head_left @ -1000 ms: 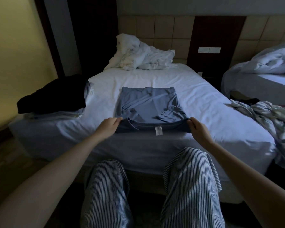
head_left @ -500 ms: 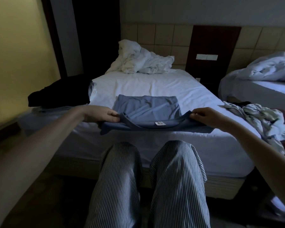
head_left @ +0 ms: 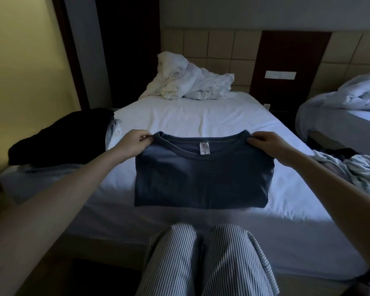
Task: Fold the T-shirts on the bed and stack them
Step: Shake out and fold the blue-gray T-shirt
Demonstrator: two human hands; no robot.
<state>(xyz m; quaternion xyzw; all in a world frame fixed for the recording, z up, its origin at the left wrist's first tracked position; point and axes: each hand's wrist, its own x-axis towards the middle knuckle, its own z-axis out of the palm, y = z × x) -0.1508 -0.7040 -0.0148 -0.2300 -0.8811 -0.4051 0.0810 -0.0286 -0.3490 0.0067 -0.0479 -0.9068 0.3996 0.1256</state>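
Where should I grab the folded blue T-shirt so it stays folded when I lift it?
Probably its two side edges, one hand coming from each side, fingers underneath, thumbs on top. The blue T-shirt lies flat in layers on the bed; the left hand and right hand pinch only its far collar corners, which might let layers droop.

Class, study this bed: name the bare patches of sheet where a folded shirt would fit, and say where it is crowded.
Widest: the sheet between the white bedding heap and the blue T-shirt pinched by the left hand and right hand. Narrower strips flank the shirt. Crowded: the dark clothes pile at left, crumpled garments at right.
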